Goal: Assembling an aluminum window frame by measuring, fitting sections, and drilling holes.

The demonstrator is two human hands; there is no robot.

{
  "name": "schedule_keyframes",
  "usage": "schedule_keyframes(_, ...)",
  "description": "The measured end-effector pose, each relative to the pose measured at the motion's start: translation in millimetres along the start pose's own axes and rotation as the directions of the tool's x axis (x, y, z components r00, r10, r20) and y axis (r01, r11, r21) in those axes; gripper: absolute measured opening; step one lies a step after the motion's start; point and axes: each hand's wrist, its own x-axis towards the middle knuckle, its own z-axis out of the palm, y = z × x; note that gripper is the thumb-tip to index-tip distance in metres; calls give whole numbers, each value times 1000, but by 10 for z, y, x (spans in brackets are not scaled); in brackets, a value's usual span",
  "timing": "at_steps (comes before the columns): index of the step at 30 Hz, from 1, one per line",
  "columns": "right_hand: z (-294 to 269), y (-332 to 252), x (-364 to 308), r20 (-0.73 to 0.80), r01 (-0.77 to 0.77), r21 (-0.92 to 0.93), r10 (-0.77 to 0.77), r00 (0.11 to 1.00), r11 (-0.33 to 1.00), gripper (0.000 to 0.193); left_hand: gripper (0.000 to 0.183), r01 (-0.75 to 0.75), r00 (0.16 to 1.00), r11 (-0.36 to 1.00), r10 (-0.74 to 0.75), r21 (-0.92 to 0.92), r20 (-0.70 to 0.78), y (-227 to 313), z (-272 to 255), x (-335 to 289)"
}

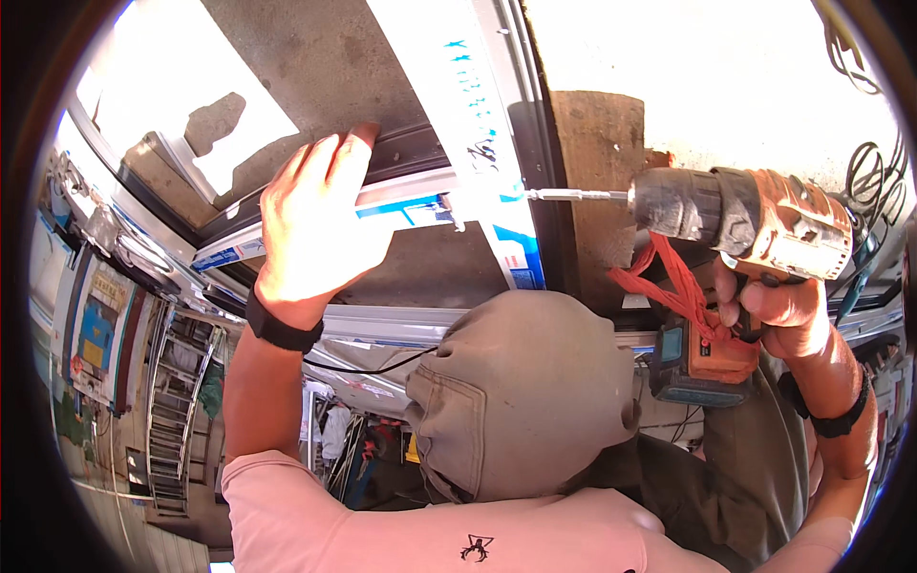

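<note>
My right hand (785, 310) is wrapped round the handle of an orange and black cordless drill (788, 224), with a red cloth strip (673, 282) tied to it. The drill lies level, and its long bit (578, 195) points left. The bit's tip meets the side of a white upright profile (468, 105) with blue-printed film. My left hand (330, 215) lies over a crossbar (406, 212) of the same frame, its fingers hooked over the far edge. This bar carries blue and white film and joins the upright near the bit's tip. The fingertips are partly hidden.
My bent knee (535, 382) in brown trousers is below the joint. Black cables (869, 181) lie on the ground at right. A ladder (177, 411) is at the left, with clutter (363, 449) below the frame. Strong sunlight washes out the upper right.
</note>
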Motion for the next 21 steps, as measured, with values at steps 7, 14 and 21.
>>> schedule_keyframes(7,-4,28,20,32,25,-17,-24,999,1000,40,53,1,1000,1000,-1,11,-21,-36,45,-11)
schedule_keyframes(14,-15,57,-3,-21,63,-23,-63,998,998,46,47,-28,998,999,29,20,-49,-43,29,29)
schedule_keyframes(21,23,88,51,-9,112,-56,-112,994,992,43,47,2,1000,998,-3,63,11,-13,71,-74)
